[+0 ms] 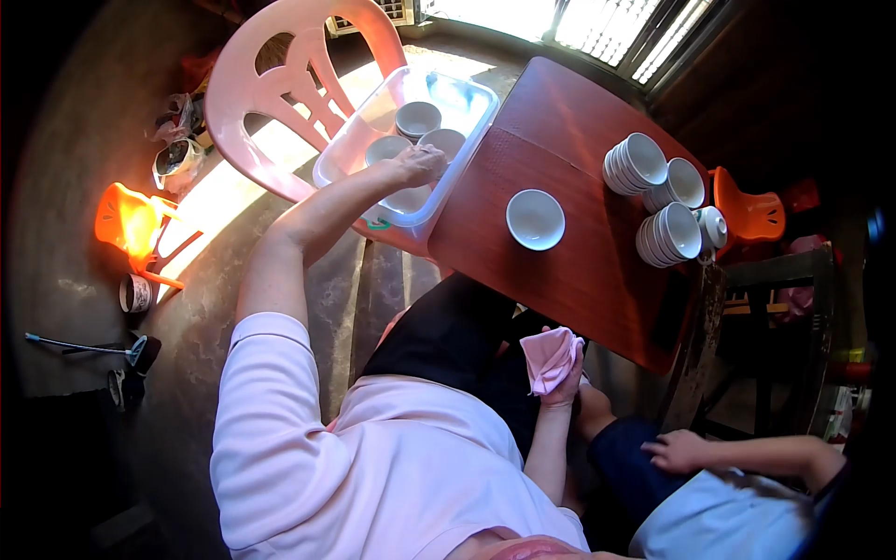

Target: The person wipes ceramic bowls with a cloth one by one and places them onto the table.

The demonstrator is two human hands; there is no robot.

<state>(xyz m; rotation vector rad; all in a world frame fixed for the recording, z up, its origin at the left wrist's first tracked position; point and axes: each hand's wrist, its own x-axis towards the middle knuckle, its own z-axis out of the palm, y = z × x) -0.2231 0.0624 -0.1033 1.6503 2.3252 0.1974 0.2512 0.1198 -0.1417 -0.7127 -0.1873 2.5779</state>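
Note:
My left hand [422,164] reaches into a clear plastic bin [489,105], its fingers closed at the rim of a white bowl [445,142]. More bowls sit in the bin around it, among them a stacked bowl [418,118] behind and another bowl [385,149] to the left. Low by my lap, my right hand [563,385] grips a folded pink cloth [550,358]. A single white bowl [536,220] stands upright on the red-brown table [579,121], between the bin and the stacks.
Stacks of white bowls [637,164] and a white lidded pot [712,227] stand at the table's right side. A pink plastic chair [224,93] is behind the bin. Another person's hand [679,451] rests at the lower right. Orange chairs [124,224] are on both sides.

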